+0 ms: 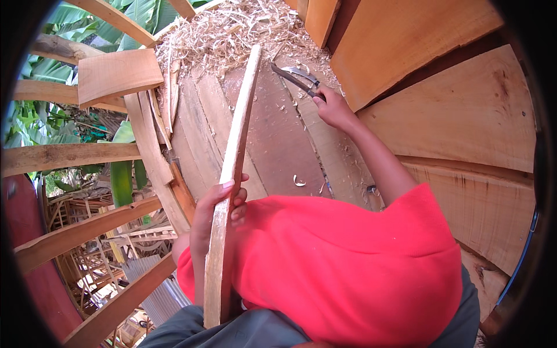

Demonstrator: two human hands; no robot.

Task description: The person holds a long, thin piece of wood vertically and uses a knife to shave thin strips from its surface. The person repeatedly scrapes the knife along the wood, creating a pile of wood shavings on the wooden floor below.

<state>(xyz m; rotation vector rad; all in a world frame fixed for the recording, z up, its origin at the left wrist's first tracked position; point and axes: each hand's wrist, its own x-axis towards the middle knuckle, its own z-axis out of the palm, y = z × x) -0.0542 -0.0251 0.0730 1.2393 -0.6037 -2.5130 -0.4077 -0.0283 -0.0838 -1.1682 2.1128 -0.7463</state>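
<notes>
Here, the left hand (206,206) is gripping a long, narrow strip of pale wood (237,136), fingers curled round it, and the strip is slanting from the lower left of centre to the upper middle of the frame. At upper centre, the right hand (333,107) is holding a dark, slender-bladed knife (292,79) by its handle in a closed fist, and a shiny, curved metal blade (303,73) is showing just beside it. Curly, pale wood shavings (238,32) are covering the top of the frame
</notes>
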